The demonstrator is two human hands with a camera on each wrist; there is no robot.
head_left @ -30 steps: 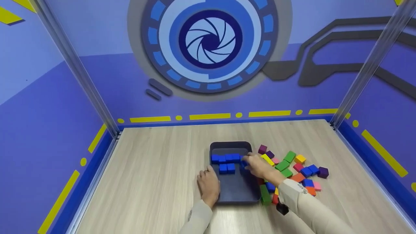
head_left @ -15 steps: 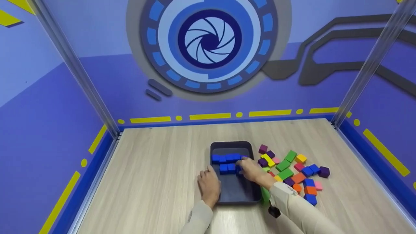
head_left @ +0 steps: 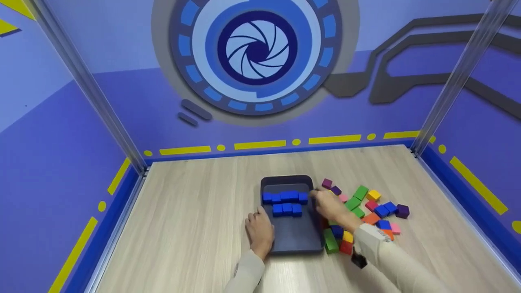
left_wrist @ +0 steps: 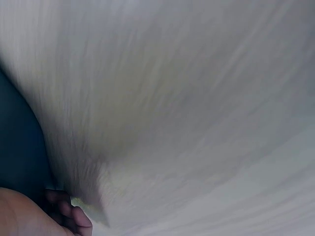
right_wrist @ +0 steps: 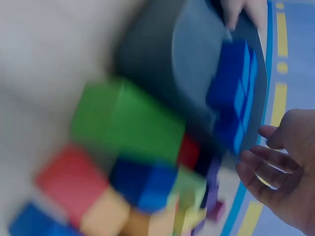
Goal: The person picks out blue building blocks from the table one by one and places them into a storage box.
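Observation:
A dark grey tray (head_left: 291,240) stands on the table, holding a back row of several blue cubes (head_left: 290,196) and a shorter row of three blue cubes (head_left: 287,210) in front of it. My left hand (head_left: 260,234) grips the tray's left rim; in the left wrist view only part of that hand (left_wrist: 29,216) shows, beside the tray wall (left_wrist: 17,142). Over the tray's right rim is my right hand (head_left: 331,205). The right wrist view shows its fingers (right_wrist: 266,169) apart and loosely bent, with nothing between them.
Right of the tray lie loose coloured blocks, among them a green block (head_left: 331,241), a red block (head_left: 346,247), blue cubes (head_left: 382,211) and a purple cube (head_left: 402,211). Decorated panels (head_left: 244,134) enclose the table (head_left: 195,228) at the back and sides.
My right hand set a blue cube at the right end of the front row, let it go, and moved right to the tray's rim. The left hand stayed on the tray.

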